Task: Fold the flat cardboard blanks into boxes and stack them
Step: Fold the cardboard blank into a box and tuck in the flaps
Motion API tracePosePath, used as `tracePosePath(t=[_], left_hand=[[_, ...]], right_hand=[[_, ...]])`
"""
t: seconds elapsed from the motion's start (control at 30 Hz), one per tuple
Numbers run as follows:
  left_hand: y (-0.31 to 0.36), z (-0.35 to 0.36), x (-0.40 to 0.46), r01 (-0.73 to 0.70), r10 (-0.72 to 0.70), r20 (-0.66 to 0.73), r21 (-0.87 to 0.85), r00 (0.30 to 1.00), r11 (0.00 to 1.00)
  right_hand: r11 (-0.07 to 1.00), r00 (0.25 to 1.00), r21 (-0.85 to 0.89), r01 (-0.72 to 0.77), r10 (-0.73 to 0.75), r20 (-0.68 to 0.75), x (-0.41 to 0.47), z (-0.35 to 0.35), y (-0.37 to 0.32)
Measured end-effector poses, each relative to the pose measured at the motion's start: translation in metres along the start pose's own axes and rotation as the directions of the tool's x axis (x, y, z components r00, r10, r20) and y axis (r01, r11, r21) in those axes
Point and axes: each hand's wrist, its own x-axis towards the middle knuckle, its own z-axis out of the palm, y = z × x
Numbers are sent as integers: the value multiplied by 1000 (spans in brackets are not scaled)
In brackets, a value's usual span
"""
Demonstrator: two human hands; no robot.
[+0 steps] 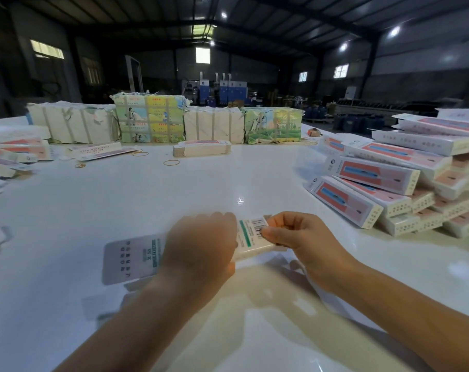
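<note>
A long white box (132, 257) with green print and a barcode lies across the white table (174, 200) in front of me, its left end blurred. My left hand (201, 245) grips its middle from above, fingers curled over the far edge. My right hand (295, 233) pinches the barcode end between thumb and curled fingers. A heap of folded pink-and-blue boxes (405, 175) is stacked at the right. A short stack of flat blanks (202, 148) sits at the far middle.
Wrapped bundles of blanks (150, 118) line the table's far edge. Loose blanks and boxes (15, 154) lie at the far left, and more at the left edge. Rubber bands (171, 162) are scattered on the table. A dim warehouse lies beyond.
</note>
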Motion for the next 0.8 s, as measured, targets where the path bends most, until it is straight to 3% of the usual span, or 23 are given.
tracePosePath(t=[0.13,0.2,0.3,0.37,0.5,0.67,0.8], left_hand=[[-1,4,-1,58,-56,27,-49,998,997],[-1,6,-1,91,-89,33,-59,995,994],[-4,7,-2,158,-156,34,-80,987,984],[-5,7,-1,181,-179,26,-85,983,980],[0,9,-1,201,-202,-4,-66,979,977],[7,2,-2,289,-289,-10,-40,957,957],[13,1,-4,231,-233,-25,-63,972,971]], right_hand=[[994,993,-21,110,-109,41,1,1,3],[959,962,-115,261,-268,-58,4,-2,5],[860,839,-289,420,-490,-237,4,-12,4],[869,844,-265,418,-479,-239,2,-13,9],[877,887,-235,420,-451,-99,-1,2,19],[891,898,-205,405,-430,-95,0,7,22],[880,895,-214,424,-443,-51,-3,10,24]])
